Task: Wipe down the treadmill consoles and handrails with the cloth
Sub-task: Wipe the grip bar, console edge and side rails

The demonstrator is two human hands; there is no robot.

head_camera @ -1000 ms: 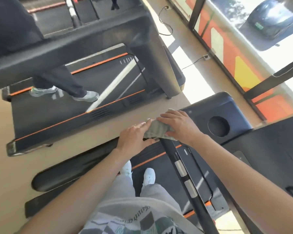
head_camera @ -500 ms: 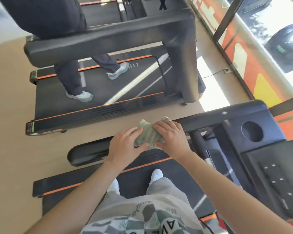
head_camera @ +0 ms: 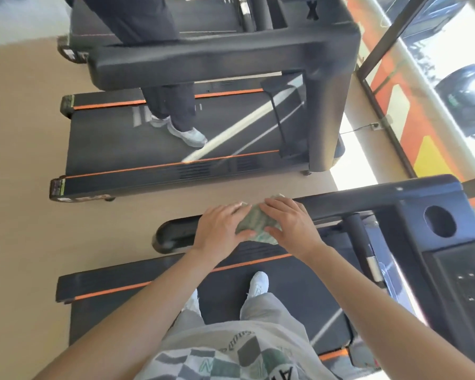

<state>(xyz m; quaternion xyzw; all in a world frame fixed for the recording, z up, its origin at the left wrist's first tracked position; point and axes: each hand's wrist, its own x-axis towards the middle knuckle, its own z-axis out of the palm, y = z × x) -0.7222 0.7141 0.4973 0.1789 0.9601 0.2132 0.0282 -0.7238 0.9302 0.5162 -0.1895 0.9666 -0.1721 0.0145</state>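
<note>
Both hands slid left, cloth (head_camera: 254, 224) bunched across handrail (head_camera: 340, 205)

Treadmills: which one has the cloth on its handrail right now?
The near treadmill, the one the wearer stands on. Both hands press the green cloth onto its left handrail. The far treadmill has another person walking on it.

two treadmills (head_camera: 176, 171) (head_camera: 285, 292), two hands (head_camera: 220, 229) (head_camera: 291, 223), one cloth (head_camera: 254, 224)

Green-and-white patterned cloth (head_camera: 254, 224) on a black handrail (head_camera: 340, 205); black treadmill deck (head_camera: 154, 270) edged with orange stripes; tan floor (head_camera: 19, 165); white shoes (head_camera: 258, 283); checkered grey-white shirt (head_camera: 231, 355).
</note>
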